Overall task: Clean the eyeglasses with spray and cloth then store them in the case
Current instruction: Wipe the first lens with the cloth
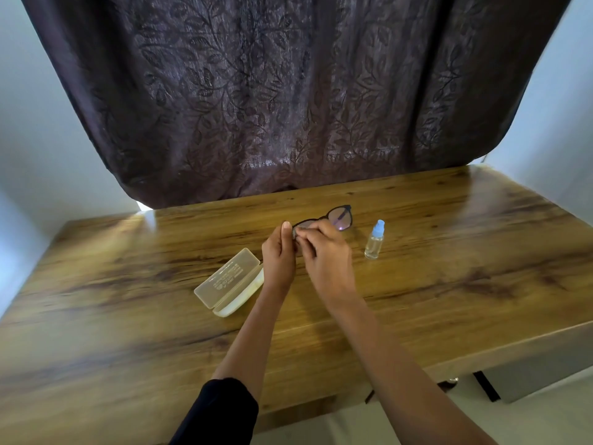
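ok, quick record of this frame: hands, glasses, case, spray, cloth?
left hand: grips one end of glasses
right hand: pinches glasses at the same end
glasses: held in both hands, one lens hidden
case: open, on table, left of hands
spray: upright, right of hands
cloth: cannot tell

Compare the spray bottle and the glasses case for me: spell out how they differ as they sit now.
The spray bottle stands upright; the case lies flat. The spray bottle is capped in blue; the case lies open, its lid folded back. The spray bottle is clear and slim; the case is cloudy cream, long and boxy. Both rest on the wooden table.
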